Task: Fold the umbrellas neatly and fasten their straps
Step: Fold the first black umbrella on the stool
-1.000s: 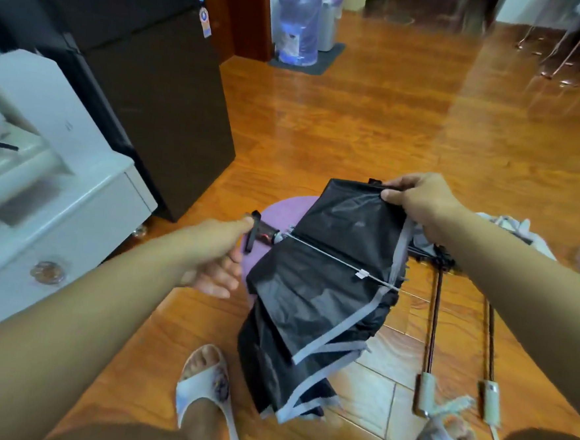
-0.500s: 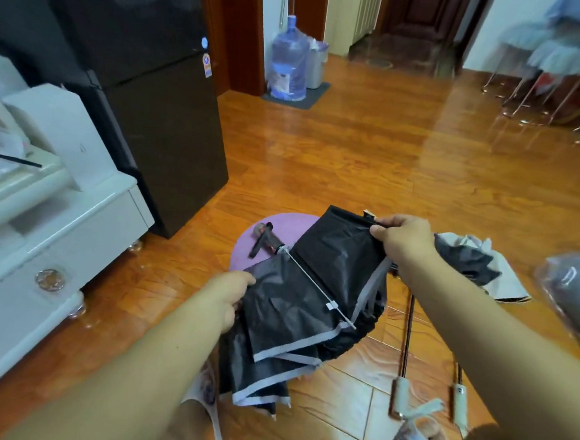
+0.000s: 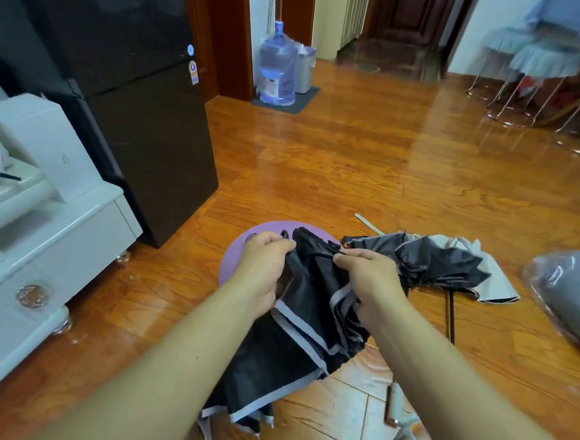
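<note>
We see both hands closed on the black umbrella (image 3: 303, 327): the left hand (image 3: 264, 269) has its grip curled round the upper left of the bunched canopy, and the right hand (image 3: 368, 282) pinches the fabric on the upper right, fingers wrapped into the folds. The two hands sit near each other with a ridge of black cloth between them. The canopy hangs from them toward us, its grey edging (image 3: 308, 331) running in bands across the lower folds, the bottom hem reaching the floor (image 3: 337, 161). Behind the hands a purple round mat (image 3: 234, 260) lies on the floor, partly covered by the umbrella. To the right a second umbrella (image 3: 450, 265), black with a pale underside, lies loosely collapsed on the floor, just beside the right hand. Further right is a grey bag (image 3: 571, 294). At left stand a white cabinet (image 3: 40, 236) and a black fridge (image 3: 125, 98); a water jug (image 3: 278, 69) stands beyond.
</note>
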A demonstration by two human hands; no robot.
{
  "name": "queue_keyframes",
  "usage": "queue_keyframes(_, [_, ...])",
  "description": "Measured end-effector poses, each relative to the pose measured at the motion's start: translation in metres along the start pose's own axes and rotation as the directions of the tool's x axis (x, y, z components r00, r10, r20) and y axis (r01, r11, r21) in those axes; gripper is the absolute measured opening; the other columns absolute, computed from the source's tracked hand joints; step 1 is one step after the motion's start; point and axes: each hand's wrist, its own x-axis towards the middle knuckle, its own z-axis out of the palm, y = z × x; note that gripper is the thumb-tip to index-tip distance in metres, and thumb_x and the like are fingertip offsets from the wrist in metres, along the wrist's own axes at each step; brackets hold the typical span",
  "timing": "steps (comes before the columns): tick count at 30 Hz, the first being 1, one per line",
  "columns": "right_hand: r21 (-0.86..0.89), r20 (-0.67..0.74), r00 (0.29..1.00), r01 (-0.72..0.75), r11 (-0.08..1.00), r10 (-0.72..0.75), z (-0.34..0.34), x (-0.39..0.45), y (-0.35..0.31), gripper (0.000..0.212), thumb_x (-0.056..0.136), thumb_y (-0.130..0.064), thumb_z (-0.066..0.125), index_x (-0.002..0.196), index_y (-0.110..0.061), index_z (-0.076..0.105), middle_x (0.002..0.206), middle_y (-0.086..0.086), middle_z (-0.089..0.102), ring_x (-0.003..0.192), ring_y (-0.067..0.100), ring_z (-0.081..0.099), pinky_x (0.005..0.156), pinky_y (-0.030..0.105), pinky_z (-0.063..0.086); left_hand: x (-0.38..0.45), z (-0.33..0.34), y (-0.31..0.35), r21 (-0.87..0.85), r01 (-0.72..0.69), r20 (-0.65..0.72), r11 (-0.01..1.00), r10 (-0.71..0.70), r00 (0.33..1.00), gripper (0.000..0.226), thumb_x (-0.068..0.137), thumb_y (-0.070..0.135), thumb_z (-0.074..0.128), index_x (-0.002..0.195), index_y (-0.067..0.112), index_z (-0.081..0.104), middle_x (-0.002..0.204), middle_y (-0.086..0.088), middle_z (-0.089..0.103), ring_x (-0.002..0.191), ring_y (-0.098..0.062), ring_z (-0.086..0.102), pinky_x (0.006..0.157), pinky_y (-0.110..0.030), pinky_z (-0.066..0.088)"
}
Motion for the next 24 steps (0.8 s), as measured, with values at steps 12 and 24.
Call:
queue_keyframes(12, [-0.368, 0.205, 0.959, 0.260, 0.893, -0.195, -0.002, -0.014, -0.003, 0.019, 0.088, -0.036, 0.075, 0.093, -0.019, 0.069, 0.087, -0.001, 0.072, 0.081, 0.015, 0.067, 0.074, 0.032, 0.053, -0.010, 0.020, -0.011, -0.195, 0.145, 0.231, 0.970, -0.099, 0.968, 0.029, 0.099, -0.002, 0.039, 0.122, 0.001, 0.056, 0.095, -0.018, 0.072, 0.073, -0.022, 0.073, 0.058, -0.036, 0.059])
queue_keyframes(24, [-0.519, 0.404, 0.909, 0.323, 0.791, -0.106, -0.034, 0.014, -0.018, 0.008, 0.092, -0.009, 0.071, 0.096, -0.016, 0.072, 0.092, 0.003, 0.078, 0.087, 0.022, 0.073, 0.088, 0.041, 0.056, 0.041, -0.034, -0.007, 0.528, -0.487, 0.315, 0.696, 0.372, 0.873, 0.020, 0.089, 0.012, 0.077, 0.092, 0.030, 0.069, 0.092, 0.009, 0.068, 0.077, -0.008, 0.058, 0.077, -0.022, 0.048])
